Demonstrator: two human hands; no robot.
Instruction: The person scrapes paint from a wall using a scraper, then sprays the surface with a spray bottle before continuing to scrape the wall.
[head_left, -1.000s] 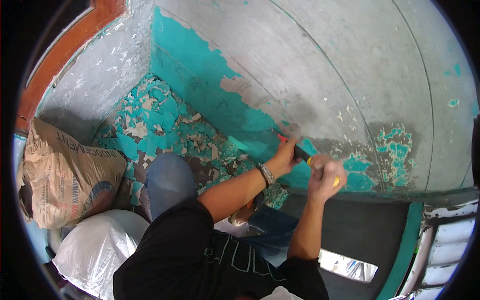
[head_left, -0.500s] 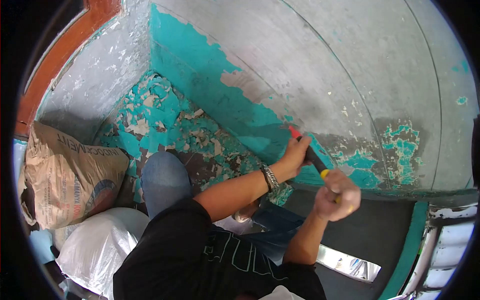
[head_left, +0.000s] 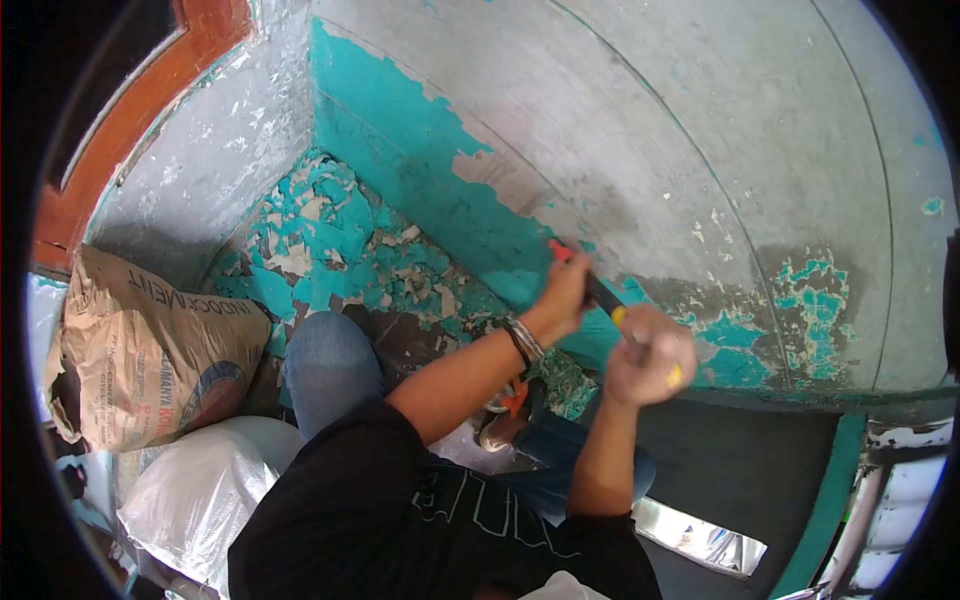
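A scraper-like tool (head_left: 604, 298) with a black shaft, a red part near its head and yellow bands spans both hands. My left hand (head_left: 563, 295) is closed around its front part, close to the wall. Farther back, my right hand (head_left: 650, 357) grips the handle, its fingers slightly blurred. The tool's tip lies at the edge of the teal paint (head_left: 420, 180) on the wall, where bare grey plaster (head_left: 620, 130) begins. Whether the tip touches the wall is hard to tell.
Teal and cream paint flakes (head_left: 330, 240) cover the floor in the corner. A brown cement sack (head_left: 160, 350) and a white plastic sack (head_left: 205, 495) stand at the left. An orange-brown frame (head_left: 130, 120) borders the left wall. A shiny strip (head_left: 700, 537) lies at lower right.
Both hands and the tool have shifted left along the wall. The view has moved slightly, and an orange item beside the foot now shows.
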